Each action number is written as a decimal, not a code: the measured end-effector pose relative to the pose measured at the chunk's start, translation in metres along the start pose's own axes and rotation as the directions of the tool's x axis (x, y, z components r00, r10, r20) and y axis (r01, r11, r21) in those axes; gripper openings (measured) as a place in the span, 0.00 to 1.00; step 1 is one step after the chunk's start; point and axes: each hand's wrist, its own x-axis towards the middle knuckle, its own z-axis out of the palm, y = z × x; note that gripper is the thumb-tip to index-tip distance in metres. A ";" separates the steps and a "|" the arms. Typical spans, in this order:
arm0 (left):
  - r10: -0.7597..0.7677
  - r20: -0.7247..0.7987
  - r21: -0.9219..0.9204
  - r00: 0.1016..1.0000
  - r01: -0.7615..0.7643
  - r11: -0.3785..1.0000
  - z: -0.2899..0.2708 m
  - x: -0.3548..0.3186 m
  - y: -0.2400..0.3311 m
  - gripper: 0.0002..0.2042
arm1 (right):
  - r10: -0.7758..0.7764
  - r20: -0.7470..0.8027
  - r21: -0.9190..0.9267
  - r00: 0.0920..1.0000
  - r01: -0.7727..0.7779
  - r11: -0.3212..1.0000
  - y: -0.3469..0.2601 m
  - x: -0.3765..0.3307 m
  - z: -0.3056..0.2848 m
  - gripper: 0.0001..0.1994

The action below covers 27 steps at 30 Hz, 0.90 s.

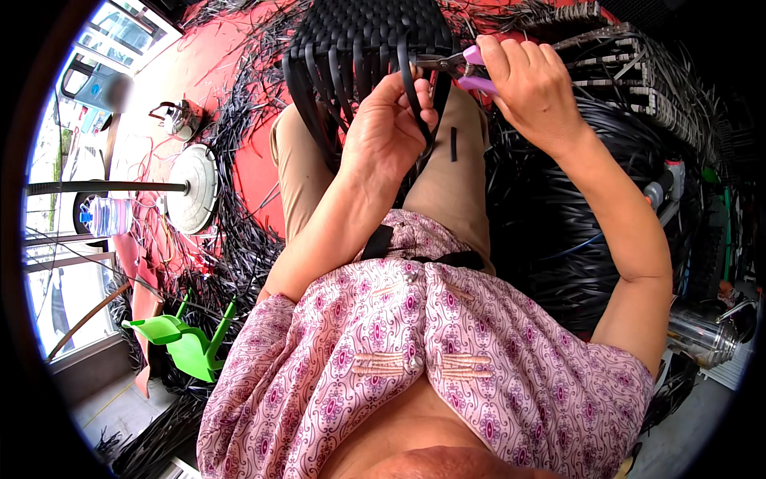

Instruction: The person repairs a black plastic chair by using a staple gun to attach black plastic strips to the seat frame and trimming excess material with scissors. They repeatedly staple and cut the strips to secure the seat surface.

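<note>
Where window glare bleaches the left, a clear bottle (110,216) lies near the glass, its outline partly washed out. Nearer is a green plastic piece (190,351) whose full shape is hard to read; farther off, a metal kettle (183,120) sits beyond a round pale base (194,203), its pole cut off by the dark rim. Loose black strips (227,275) cover much of the red floor (259,172).

At the far middle, by the person's knees, is a black woven piece (367,30), cut off at the top, with unwoven strands hanging nearward. The left hand (381,132), palm up, pinches one strand between thumb and forefinger, other fingers curled. Just right, cutters (476,83) point leftward, handles apart; whether the blades touch the strand is unclear. The right hand (533,92) has its fingers folded round the purple grips, their tips mostly hidden.

Farther right stands a grey woven frame (659,96), fading into shadow; nearer, a shiny metal vessel (704,335) is partly covered by the arm.
</note>
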 end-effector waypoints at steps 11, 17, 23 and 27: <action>0.061 0.006 0.062 0.998 -0.061 0.996 -0.001 -0.003 -0.001 0.04 | -0.023 0.041 0.011 0.999 0.022 1.000 0.008 -0.003 -0.008 0.14; 0.074 -0.033 0.100 0.997 -0.071 0.993 0.002 -0.003 -0.002 0.05 | 0.014 0.025 0.035 1.000 -0.015 0.999 0.005 -0.006 -0.005 0.13; 0.072 -0.027 0.089 0.997 -0.069 0.994 -0.001 -0.003 -0.003 0.06 | 0.038 0.035 0.059 0.999 -0.040 0.997 0.004 -0.007 -0.006 0.14; 0.064 -0.016 0.081 0.998 -0.062 0.995 0.001 -0.003 -0.003 0.06 | 0.024 0.031 0.043 0.999 -0.025 0.999 0.004 -0.004 -0.005 0.14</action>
